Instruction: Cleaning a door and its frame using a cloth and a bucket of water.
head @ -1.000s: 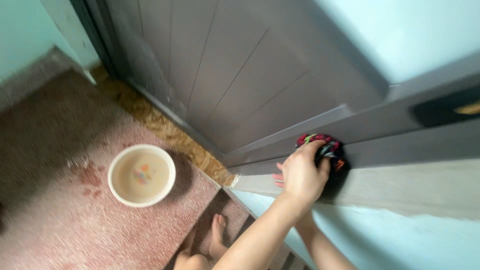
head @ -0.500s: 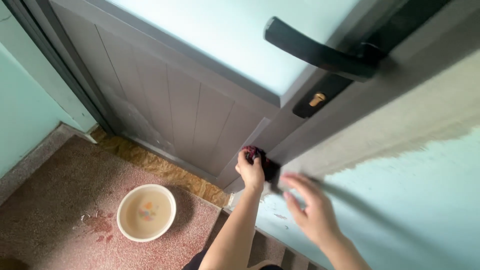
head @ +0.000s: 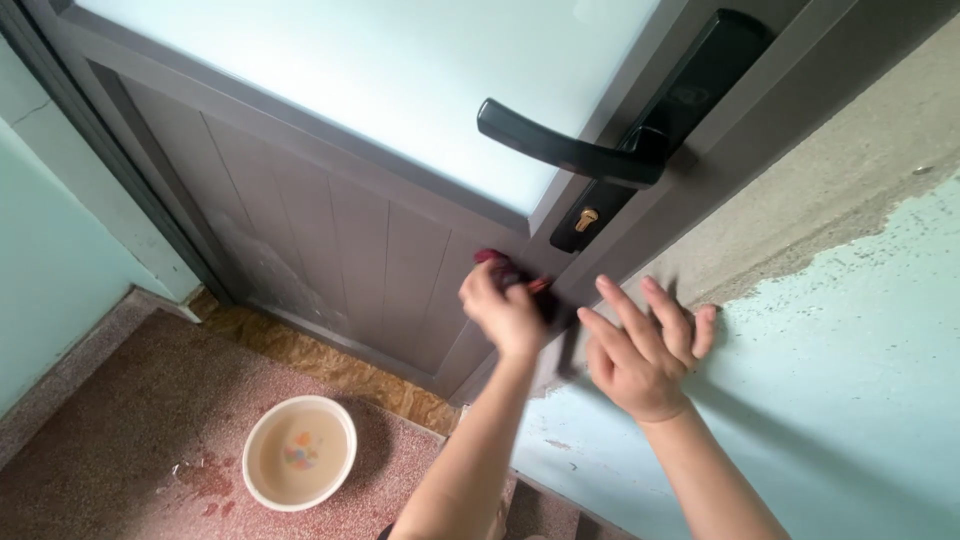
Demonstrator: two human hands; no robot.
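Clenched around a dark rag, the left hand grip is best pressed flat against the door frame just beside it, while the right hand, fingers spread, is braced on the wall

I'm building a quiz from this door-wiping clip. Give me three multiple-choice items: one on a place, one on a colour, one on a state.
1. Where is the bowl? A on the floor before the door B on a shelf C in a hand
2. What colour is the door handle? A white B black C gold
3. How is the right hand? A fisted B holding the bowl C open, fingers spread

A: it stands on the speckled floor.
B: the lever is black.
C: it lies flat by the wall, while the left hand grips the cloth.
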